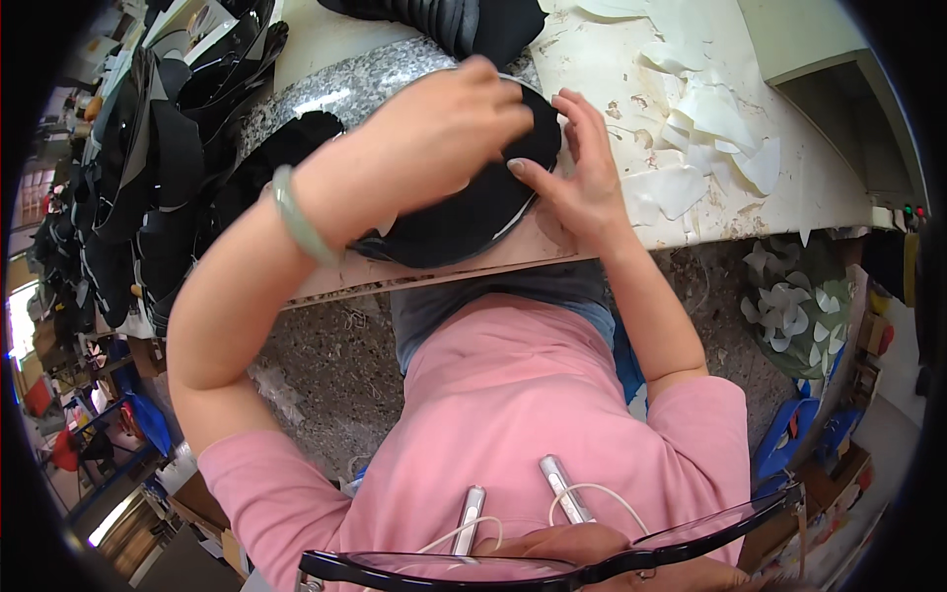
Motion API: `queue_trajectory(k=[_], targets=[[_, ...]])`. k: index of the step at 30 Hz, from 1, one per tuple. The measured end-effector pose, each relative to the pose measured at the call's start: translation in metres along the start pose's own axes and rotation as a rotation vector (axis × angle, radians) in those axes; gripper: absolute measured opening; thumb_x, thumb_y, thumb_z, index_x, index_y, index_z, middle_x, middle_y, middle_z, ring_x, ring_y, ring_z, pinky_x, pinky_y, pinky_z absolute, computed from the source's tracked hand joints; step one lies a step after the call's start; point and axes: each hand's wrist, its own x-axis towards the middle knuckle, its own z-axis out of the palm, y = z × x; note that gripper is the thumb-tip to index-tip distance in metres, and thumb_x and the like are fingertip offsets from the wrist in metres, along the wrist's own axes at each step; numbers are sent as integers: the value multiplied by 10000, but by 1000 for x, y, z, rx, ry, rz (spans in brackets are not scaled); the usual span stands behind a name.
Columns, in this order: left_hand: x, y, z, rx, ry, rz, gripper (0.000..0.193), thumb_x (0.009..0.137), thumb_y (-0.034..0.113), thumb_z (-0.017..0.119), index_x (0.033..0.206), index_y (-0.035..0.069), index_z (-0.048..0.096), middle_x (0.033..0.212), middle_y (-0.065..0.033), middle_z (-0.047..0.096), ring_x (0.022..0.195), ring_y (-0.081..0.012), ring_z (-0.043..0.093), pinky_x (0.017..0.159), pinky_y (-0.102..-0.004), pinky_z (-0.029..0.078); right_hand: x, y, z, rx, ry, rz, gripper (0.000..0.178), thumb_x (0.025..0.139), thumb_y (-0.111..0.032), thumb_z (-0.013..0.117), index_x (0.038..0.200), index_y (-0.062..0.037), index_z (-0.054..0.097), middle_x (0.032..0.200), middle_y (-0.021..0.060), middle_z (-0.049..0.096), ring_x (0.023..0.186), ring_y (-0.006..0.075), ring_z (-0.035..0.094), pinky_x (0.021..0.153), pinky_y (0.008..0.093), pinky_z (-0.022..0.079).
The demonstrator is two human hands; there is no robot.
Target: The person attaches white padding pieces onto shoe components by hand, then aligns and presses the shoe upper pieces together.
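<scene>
The left hand [459,118] curls, its grip too blurry to tell, and the open right hand [582,187] seems to steady the black cloth [459,217] near the table's front edge [538,249].

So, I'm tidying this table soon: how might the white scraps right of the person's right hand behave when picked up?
The white scraps are probably light, since they look thin and sheet-like. They seem more floppy than stiff, as their edges ripple and curl. Several overlap, so lifting one may drag others along.
</scene>
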Motion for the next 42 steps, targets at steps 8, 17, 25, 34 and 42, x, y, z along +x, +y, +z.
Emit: queue_trajectory(k=[8, 17, 25, 34, 42], targets=[[17, -74, 13, -418, -223, -382, 472, 798, 201, 749, 1169, -6, 546, 1020, -158, 643, 926, -267, 620, 810, -353, 477, -13, -15, 9, 392, 113, 304, 601, 857, -72, 639, 1359, 44, 327, 1344, 219, 399, 1252, 338, 446, 1028, 384, 424], [-24, -74, 40, -921, -169, -556, 360, 887, 278, 652, 1087, -14, 589, 920, -198, 660, 837, -290, 632, 772, -364, 476, 9, -53, -7, -250, -473, -501, 590, 826, -272, 667, 1250, 98, 488, 1419, 235, 387, 1365, 375, 326, 1099, 457, 319], [-45, -56, 30, -231, -9, -506, 339, 876, 294, 637, 1066, 49, 499, 981, -178, 635, 932, -376, 615, 760, -438, 484, 22, -30, -10, -450, -765, -525, 889, 876, -656, 407, 1439, 24, 302, 1538, 166, 242, 1448, 271, 177, 1159, 449, 151], [-60, -57, 35, -490, 46, -545, 291, 831, 144, 695, 1036, 15, 534, 845, -156, 608, 796, -335, 589, 731, -400, 468, 72, 2, 16, -577, -571, -512, 879, 895, -695, 311, 1446, -11, 311, 1531, 137, 274, 1443, 241, 189, 1155, 504, 133], [-68, -52, 31, -569, 56, -702, 296, 800, 141, 728, 1018, 8, 578, 783, -123, 608, 724, -272, 588, 683, -375, 472, -1, -42, -33, -369, -904, -575, 885, 900, -659, 359, 1431, 47, 304, 1537, 183, 234, 1453, 288, 148, 1166, 457, 138]])
